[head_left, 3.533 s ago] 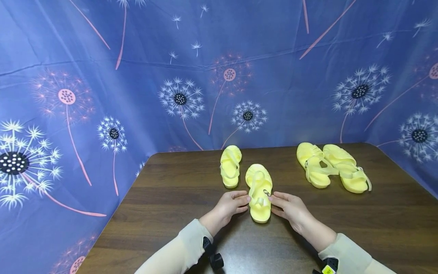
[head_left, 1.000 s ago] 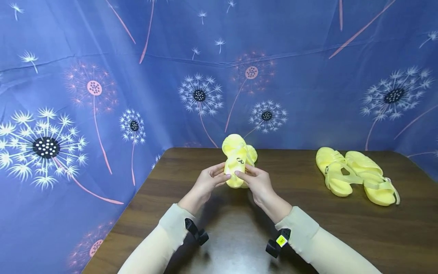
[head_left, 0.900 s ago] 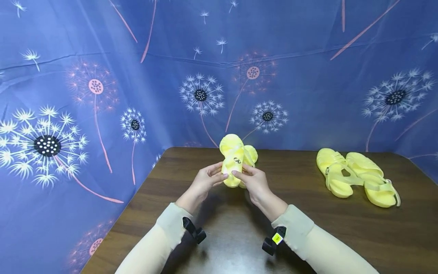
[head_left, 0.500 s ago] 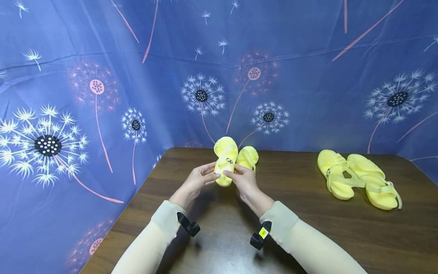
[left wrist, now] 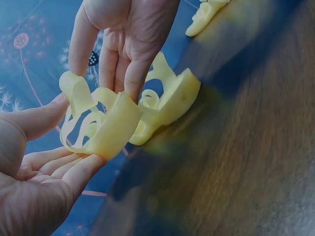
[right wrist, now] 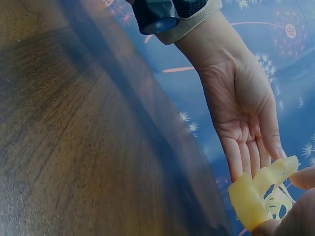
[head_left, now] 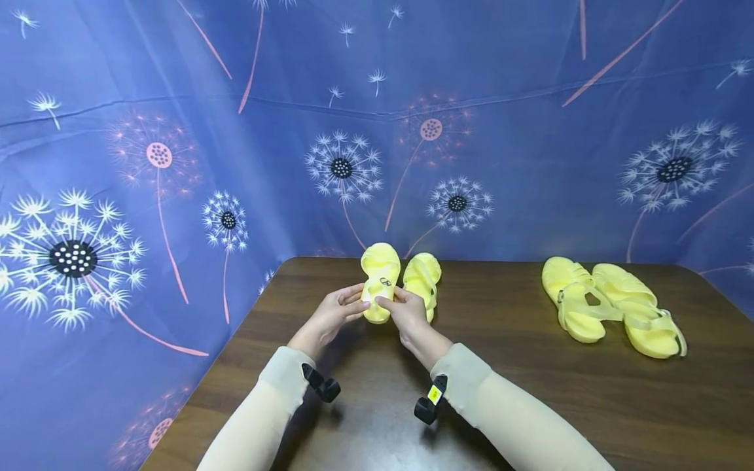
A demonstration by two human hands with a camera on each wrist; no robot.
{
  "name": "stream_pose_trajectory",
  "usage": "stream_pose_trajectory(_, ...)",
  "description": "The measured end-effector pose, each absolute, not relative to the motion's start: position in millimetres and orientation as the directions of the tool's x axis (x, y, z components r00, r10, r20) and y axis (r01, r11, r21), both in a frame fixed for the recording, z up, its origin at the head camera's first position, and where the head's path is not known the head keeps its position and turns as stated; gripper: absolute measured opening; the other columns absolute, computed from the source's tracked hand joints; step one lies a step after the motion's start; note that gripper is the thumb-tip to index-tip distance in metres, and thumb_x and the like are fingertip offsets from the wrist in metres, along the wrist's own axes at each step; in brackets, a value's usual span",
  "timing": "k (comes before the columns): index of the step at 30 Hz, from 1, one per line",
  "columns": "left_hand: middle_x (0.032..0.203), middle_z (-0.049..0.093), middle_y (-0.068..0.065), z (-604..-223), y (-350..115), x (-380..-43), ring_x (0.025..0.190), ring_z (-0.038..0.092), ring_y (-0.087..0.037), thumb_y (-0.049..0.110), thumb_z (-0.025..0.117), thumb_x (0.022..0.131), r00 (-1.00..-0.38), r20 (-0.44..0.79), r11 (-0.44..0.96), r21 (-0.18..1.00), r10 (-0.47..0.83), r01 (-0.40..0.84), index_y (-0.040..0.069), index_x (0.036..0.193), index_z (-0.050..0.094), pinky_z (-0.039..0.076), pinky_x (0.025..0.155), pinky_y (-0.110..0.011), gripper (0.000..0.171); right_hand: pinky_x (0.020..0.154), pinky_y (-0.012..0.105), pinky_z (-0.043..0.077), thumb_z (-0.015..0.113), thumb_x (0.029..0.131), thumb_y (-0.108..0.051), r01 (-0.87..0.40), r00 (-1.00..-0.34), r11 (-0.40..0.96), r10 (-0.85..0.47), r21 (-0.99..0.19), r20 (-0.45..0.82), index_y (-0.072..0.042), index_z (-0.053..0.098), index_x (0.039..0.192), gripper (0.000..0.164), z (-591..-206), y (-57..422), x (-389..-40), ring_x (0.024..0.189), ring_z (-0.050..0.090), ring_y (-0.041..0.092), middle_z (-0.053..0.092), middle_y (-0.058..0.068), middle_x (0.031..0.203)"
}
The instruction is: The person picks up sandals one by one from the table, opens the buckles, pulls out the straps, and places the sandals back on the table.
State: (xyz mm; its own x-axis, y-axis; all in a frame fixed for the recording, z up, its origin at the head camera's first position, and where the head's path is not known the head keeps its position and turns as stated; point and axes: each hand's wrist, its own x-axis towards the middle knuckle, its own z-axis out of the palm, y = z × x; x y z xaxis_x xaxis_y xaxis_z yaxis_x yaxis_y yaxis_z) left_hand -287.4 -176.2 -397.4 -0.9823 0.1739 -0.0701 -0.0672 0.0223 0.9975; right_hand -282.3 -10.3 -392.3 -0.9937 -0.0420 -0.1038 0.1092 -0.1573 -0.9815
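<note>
A pale yellow strappy sandal (head_left: 379, 281) is between both hands, toe toward the back. My left hand (head_left: 332, 317) grips its left side near the heel, thumb on top and fingers lower down. On the heel's right side, my right hand (head_left: 409, 317) pinches it likewise. In the left wrist view, the left hand's fingers reach under the held sandal (left wrist: 115, 125). In the right wrist view, the right hand (right wrist: 300, 214) is mostly cut off. A matching sandal (head_left: 421, 281) stands just right of the held one, partly hidden by my right hand.
Two more yellow sandals, a left one (head_left: 571, 297) and a right one (head_left: 639, 311), lie side by side at the right of the brown wooden table (head_left: 501, 379). A blue dandelion-print cloth (head_left: 518, 131) hangs behind and left of the table.
At first the sandal stood on the table, right of its match, with a hand at each side. Both hands have picked it up and carried it left, past the match to its left side.
</note>
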Motion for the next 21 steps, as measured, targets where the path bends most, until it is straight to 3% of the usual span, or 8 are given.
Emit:
stream_pose_trajectory(14, 0.152, 0.035, -0.023, -410, -179, -298, 0.136, 0.042, -0.033, 0.000, 0.058, 0.095, -0.966, -0.156, 0.028, 0.988, 0.206, -0.153, -0.003, 0.147, 0.034, 0.043, 0.107, -0.042, 0.058, 0.112, 0.044, 0.037, 0.059, 0.092, -0.001, 0.128, -0.992, -0.041, -0.028, -0.991, -0.127, 0.015, 0.034, 0.141, 0.058, -402, -21, -286, 0.137, 0.037, 0.037, 0.035, 0.031, 0.148)
stream_pose_trajectory(21, 0.150, 0.036, -0.026, -420, -169, -304, 0.135, 0.043, -0.035, -0.002, 0.057, 0.094, -0.966, -0.188, 0.004, 0.982, 0.179, -0.191, -0.006, 0.146, 0.033, 0.040, 0.109, -0.044, 0.057, 0.120, 0.048, 0.017, 0.043, 0.097, -0.004, 0.172, -0.983, -0.052, -0.077, -0.984, -0.168, 0.014, 0.023, 0.146, 0.056, -411, -20, -292, 0.146, 0.016, 0.039, 0.020, 0.029, 0.155)
